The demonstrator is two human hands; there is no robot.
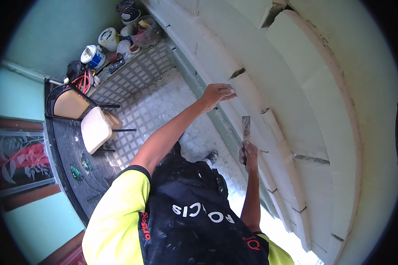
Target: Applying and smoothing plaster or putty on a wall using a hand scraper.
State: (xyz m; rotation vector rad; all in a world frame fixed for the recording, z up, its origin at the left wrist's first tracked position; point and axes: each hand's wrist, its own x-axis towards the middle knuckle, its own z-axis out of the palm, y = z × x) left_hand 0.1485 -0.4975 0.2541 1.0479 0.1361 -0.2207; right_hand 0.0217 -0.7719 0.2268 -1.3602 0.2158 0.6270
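My right hand (pixel 250 156) grips a putty knife (pixel 246 125) by its handle, with the stained flat blade pointing away from me. Just beyond it, my left hand (pixel 217 95) is raised against the stepped pale wall panelling (pixel 247 95). Its fingers are pressed together, and whitish matter shows at their tips; whether they pinch something I cannot make out. Dark gaps (pixel 237 73) break the panelling's long rounded ledges, and another open joint (pixel 311 159) lies to the right of the knife. I cannot tell whether the blade touches the wall.
A chair with a pale seat (pixel 96 130) stands at the left beside a dark stained surface (pixel 93 176). Paint buckets (pixel 109 39), a clear tub (pixel 147 35) and red cable (pixel 82 82) crowd a tiled ledge at the back left. Patterned floor (pixel 141 101) lies below me.
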